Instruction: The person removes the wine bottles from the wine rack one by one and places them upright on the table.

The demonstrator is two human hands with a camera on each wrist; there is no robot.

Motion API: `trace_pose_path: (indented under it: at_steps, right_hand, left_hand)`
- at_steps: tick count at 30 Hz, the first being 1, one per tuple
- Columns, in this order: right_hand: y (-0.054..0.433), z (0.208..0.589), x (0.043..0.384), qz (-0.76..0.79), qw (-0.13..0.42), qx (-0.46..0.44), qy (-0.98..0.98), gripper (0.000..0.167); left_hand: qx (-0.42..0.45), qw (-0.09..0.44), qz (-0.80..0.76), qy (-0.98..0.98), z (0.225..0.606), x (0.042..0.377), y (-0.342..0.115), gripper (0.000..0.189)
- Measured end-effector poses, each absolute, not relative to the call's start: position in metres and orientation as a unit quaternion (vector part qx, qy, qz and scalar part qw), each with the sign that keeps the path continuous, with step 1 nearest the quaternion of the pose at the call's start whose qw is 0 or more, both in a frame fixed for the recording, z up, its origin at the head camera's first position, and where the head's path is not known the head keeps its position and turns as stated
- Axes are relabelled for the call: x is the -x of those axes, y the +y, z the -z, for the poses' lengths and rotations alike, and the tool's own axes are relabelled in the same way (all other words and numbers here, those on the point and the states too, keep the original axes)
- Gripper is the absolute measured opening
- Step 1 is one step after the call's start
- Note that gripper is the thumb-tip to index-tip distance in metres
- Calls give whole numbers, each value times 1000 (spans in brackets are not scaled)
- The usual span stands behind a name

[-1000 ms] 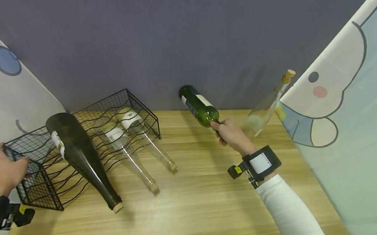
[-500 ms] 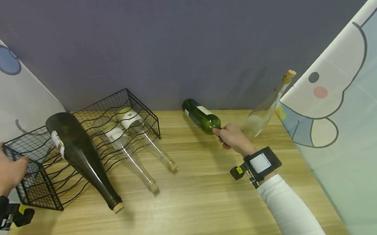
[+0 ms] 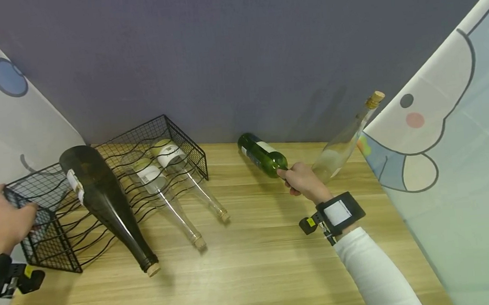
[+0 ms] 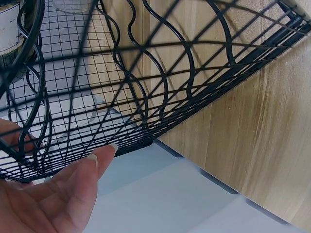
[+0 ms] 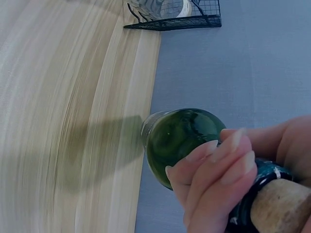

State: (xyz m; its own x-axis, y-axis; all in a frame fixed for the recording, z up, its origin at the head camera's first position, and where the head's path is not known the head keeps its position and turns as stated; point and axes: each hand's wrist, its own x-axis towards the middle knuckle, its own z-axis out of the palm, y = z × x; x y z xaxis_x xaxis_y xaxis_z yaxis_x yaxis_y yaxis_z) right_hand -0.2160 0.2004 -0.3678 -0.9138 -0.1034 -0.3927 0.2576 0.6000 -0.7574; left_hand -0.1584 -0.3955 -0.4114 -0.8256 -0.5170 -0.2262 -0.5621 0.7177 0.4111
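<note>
In the head view my right hand [image 3: 304,181] grips a green wine bottle [image 3: 266,158] by its neck. The bottle slants, with its base pointing towards the back wall. The right wrist view shows the fingers curled round the neck and a cork [image 5: 279,206] in its mouth. My left hand [image 3: 2,226] holds the left end of a black wire wine rack [image 3: 193,159], thumb and fingers on either side of the mesh. On the rack lie a large dark bottle [image 3: 105,197] and two clear bottles, one in the middle [image 3: 153,179] and one further right [image 3: 177,160], all corked.
A corked clear bottle [image 3: 339,152] stands upright behind the right hand. The wooden table [image 3: 253,266] meets a grey back wall [image 3: 236,52], with a printed panel [image 3: 426,109] on the right and another [image 3: 5,128] on the left.
The green bottle's base has come down towards the table near the back wall, and my right hand has dropped slightly. My left hand and the rack have stayed put.
</note>
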Motion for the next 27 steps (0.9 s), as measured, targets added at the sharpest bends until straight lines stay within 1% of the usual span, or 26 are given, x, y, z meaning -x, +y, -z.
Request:
trace_pose_path:
  at_steps: [4,10,19,22,27]
  right_hand:
    - [202,368,216,447,202,-41,871,53]
    - [203,369,216,439,199,-42,875,49]
    - [206,370,215,447,204,-42,870,50]
    - [205,367,214,434,207,-35,876,47]
    - [203,361,214,412,220,-27,884,36]
  left_hand:
    - [289,46,-238,926,412,158,-397,78]
    - [285,43,-235,928,413,158,-396,78]
    - [286,41,-239,927,413,160,-396,78]
    - [288,41,-240,926,412,160,-395,78]
    - [291,43,-243,924,412,159,-394,78]
